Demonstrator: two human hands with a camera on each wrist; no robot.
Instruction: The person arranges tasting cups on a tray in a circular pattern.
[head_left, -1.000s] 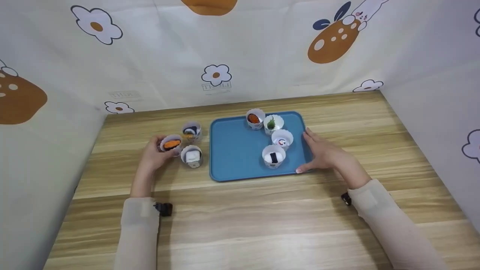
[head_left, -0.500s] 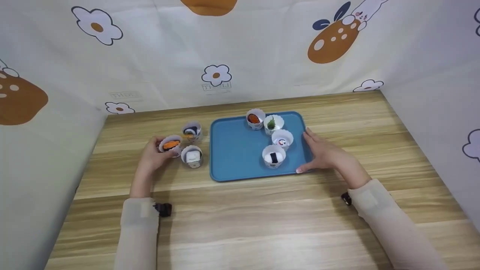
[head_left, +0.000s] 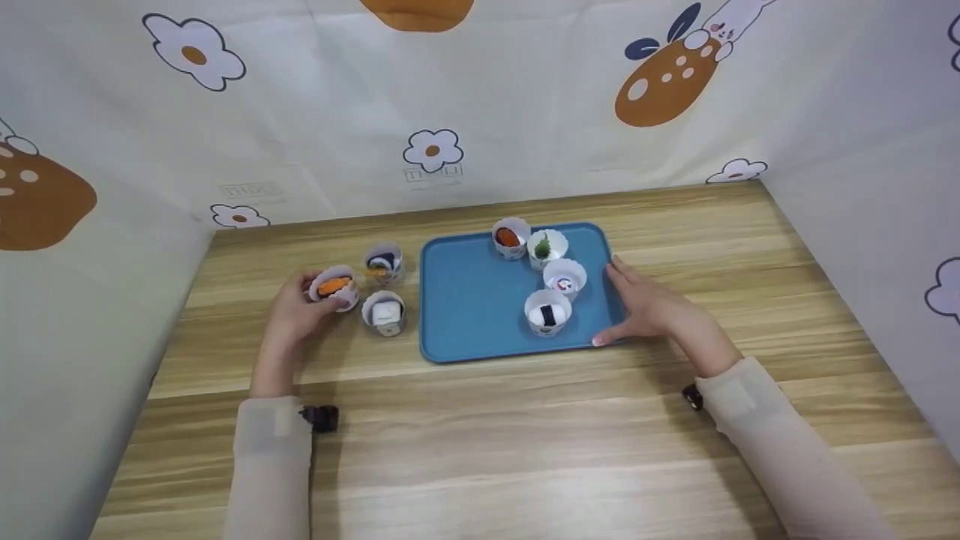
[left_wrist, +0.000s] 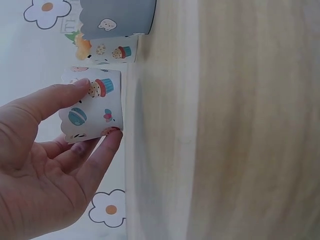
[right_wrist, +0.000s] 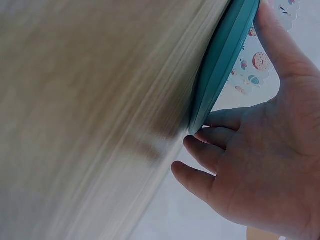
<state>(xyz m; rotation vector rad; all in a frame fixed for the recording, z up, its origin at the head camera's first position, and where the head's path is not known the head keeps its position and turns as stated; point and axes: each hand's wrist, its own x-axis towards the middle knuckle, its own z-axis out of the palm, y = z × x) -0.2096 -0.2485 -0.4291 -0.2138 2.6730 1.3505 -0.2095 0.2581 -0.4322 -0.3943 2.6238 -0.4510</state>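
My left hand (head_left: 296,311) grips a white paper cup (left_wrist: 97,107) between thumb and fingers at the table's left side. An orange piece of toy sushi (head_left: 335,286) lies inside it. Just right of that cup stand a cup with a white block (head_left: 387,313) and a cup with a dark-and-white piece (head_left: 381,262). Over at the right, my right hand (head_left: 652,306) rests spread against the right front corner of a blue tray (head_left: 472,300), its thumb on the front rim and fingers at the right rim.
Several cups stand along the tray's right half: one with a red-orange piece (head_left: 508,238), one with a green leaf (head_left: 542,249), one with a small round piece (head_left: 564,283), one with a black-banded white piece (head_left: 548,316). Patterned cloth (head_left: 322,112) walls the wooden table (head_left: 510,450).
My left hand has shifted slightly left with the paper cup holding the orange sushi, away from the neighbouring cups. The right hand and tray stay still.
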